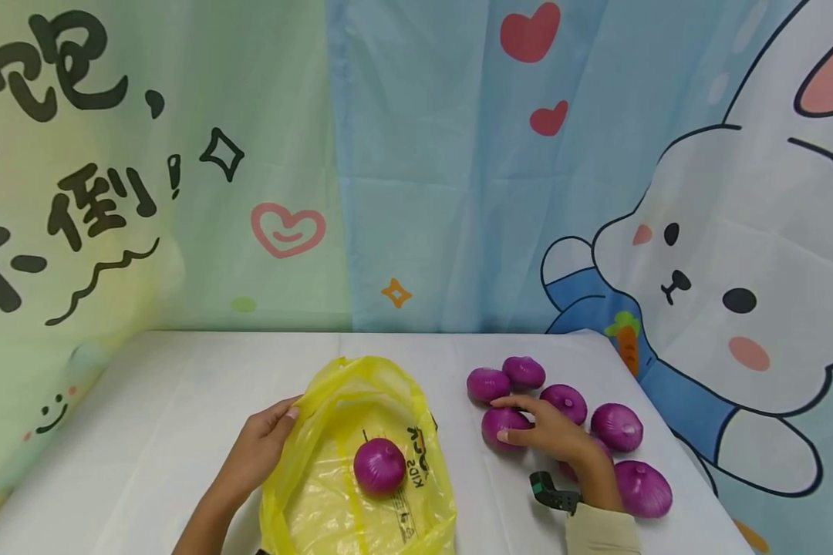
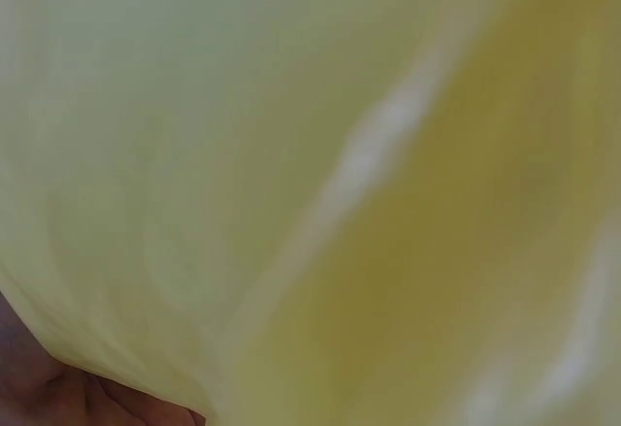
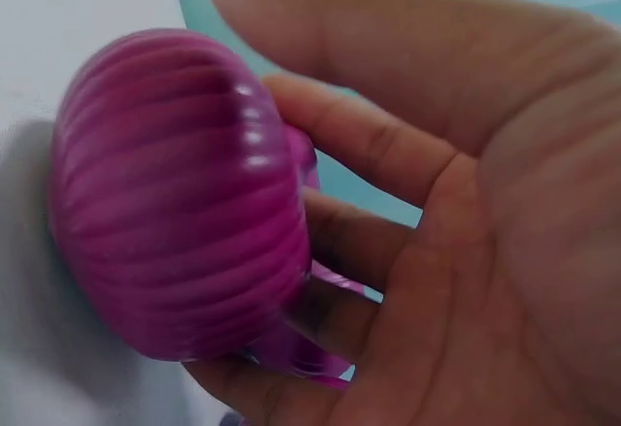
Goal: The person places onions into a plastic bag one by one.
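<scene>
A yellow plastic bag [image 1: 305,493] lies with its mouth toward the top, one purple onion [image 1: 379,466] showing in it. My left hand [image 1: 258,443] pinches the left edge of the bag's rim between thumb and fingers. In the left wrist view the bag film [image 2: 291,203] covers almost everything, with a bit of the hand at the lower left. My right hand [image 1: 551,432] is spread around another onion [image 3: 179,198] on the table, fingers along its far side. The right wrist view shows the thumb apart from this onion's surface.
Several more purple onions lie at the right, such as one at the back [image 1: 524,372] and one near the right sleeve [image 1: 643,489]. A white cloth covers the table [image 1: 146,432]. Behind it hangs a printed curtain [image 1: 416,169].
</scene>
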`<action>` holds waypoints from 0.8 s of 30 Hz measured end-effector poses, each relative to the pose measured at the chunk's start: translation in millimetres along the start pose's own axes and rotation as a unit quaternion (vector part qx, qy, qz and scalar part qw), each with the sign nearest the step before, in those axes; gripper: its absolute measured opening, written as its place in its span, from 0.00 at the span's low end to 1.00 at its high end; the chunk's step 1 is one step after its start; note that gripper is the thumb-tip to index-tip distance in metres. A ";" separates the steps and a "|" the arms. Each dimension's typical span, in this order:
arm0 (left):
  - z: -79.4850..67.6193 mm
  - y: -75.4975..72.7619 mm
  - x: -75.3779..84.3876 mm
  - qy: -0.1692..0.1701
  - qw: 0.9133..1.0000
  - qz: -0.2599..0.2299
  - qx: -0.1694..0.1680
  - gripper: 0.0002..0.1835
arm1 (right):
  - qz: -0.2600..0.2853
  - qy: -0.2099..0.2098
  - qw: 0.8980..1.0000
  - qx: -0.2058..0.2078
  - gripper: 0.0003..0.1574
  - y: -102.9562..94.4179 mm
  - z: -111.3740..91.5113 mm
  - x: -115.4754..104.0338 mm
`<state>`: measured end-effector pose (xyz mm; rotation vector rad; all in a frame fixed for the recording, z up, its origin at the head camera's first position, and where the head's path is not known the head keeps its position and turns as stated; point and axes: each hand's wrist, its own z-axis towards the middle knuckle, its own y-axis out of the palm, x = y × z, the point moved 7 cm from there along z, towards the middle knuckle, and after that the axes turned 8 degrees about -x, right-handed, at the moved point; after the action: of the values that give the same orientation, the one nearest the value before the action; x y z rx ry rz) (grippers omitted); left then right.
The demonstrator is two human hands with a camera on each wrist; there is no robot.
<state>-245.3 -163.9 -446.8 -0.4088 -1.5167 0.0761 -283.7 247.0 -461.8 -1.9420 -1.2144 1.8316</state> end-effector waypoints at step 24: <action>-4.1 -3.5 6.9 0.012 1.000 -0.014 0.000 0.21 | -0.012 0.006 1.000 0.027 0.26 -3.8 0.6 -3.9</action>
<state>-241.5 -166.0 -439.2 -0.3866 -1.4977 0.0497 -285.4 246.5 -456.6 -1.8985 -1.1681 1.8199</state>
